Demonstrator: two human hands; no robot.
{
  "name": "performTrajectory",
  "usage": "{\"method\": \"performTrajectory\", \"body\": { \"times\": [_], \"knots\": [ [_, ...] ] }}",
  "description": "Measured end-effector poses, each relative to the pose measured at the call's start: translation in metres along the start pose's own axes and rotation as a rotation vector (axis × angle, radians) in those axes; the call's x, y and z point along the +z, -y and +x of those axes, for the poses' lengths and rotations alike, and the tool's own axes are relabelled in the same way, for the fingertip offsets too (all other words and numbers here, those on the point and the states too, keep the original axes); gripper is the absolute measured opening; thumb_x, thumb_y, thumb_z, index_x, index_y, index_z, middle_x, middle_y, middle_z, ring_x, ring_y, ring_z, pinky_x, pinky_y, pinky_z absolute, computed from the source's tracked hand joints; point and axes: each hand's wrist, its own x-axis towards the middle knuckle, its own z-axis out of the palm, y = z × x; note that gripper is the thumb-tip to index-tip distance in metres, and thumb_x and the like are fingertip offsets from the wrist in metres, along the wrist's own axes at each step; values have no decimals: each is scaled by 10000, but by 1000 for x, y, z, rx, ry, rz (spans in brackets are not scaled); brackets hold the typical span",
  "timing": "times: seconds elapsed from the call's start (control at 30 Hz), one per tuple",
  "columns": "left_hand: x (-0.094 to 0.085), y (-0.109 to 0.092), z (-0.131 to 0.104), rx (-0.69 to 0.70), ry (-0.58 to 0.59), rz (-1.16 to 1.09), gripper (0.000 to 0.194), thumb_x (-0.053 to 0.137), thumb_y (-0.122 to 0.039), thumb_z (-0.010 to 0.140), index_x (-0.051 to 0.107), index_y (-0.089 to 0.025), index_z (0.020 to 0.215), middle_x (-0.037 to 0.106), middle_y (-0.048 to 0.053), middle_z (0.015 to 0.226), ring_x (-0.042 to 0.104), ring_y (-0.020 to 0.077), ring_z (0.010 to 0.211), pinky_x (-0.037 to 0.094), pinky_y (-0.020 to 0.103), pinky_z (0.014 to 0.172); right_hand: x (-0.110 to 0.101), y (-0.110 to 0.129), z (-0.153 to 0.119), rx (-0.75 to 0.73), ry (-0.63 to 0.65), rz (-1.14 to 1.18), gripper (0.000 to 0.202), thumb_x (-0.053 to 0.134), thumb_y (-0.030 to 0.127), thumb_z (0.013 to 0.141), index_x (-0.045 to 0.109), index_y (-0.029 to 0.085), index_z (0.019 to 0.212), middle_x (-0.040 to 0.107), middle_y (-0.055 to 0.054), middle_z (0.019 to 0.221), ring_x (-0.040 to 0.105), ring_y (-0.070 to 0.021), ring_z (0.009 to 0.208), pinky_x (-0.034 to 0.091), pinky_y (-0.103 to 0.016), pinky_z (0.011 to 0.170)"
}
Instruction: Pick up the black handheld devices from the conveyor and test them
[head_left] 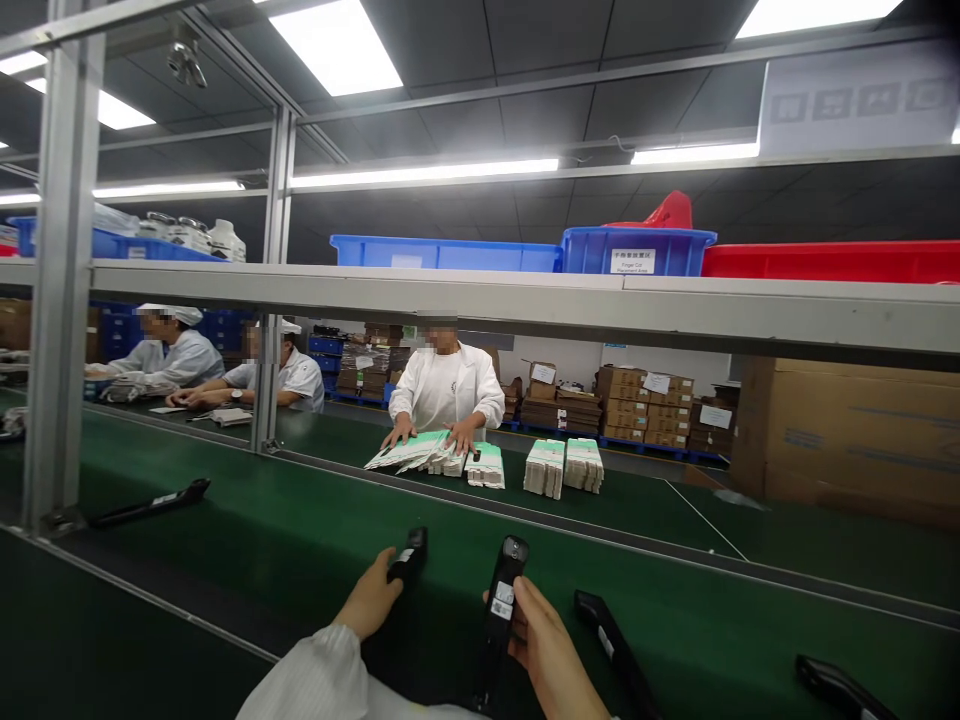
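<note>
My right hand (546, 640) is wrapped round a long black handheld device (495, 625), which stands tilted upright with white labels on its side and a small round part at its top end. To its left, my left hand (371, 597) has thumb and fingers closed about a second black device (411, 556), also with a white label. Both hands are over the green belt. Further right on the belt lie another black device (615, 645) and one more black device (840, 688); a long black device (154, 503) rests at the far left.
A metal post (60, 280) stands at left, and a shelf beam (480, 293) crosses above, carrying blue bins (450, 254) and a red bin (832, 262). Across the belt, a co-worker (448, 385) handles green-and-white stacks (424, 455). More stacks (544, 468) stand beside them. Two people sit at left.
</note>
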Motion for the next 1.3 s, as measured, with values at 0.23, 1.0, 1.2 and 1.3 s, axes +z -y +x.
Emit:
{"method": "performTrajectory", "body": {
  "times": [0.23,1.0,1.2,1.3],
  "knots": [
    [30,-31,-29,-172,355,-947,231,419,-222,729,559,-140,894,620,66,824,580,133,684,408,195,478,-11,-15,15,34,-43,-194,560,551,695,635,559,165,817,654,-39,681,581,-158,542,406,-268,546],
    [74,-58,-72,443,94,-485,460,587,-352,720,433,-233,1137,569,26,885,567,186,824,435,285,737,-6,1,8,-230,-30,-260,549,509,646,713,651,214,1021,627,-97,1094,532,-296,1055,431,-360,845],
    [78,-60,-80,466,212,-454,498,565,-369,758,389,-250,1208,574,44,969,566,193,890,445,295,769,6,7,-3,-126,55,51,565,608,602,681,648,169,1041,654,-92,1041,566,-265,998,443,-330,835],
    [78,-58,-76,434,254,-570,459,509,-478,791,456,-233,1175,585,33,923,559,190,892,432,294,794,4,5,-3,-164,15,39,545,633,593,661,656,169,1003,663,-79,997,579,-246,955,458,-301,766]
  ]
}}
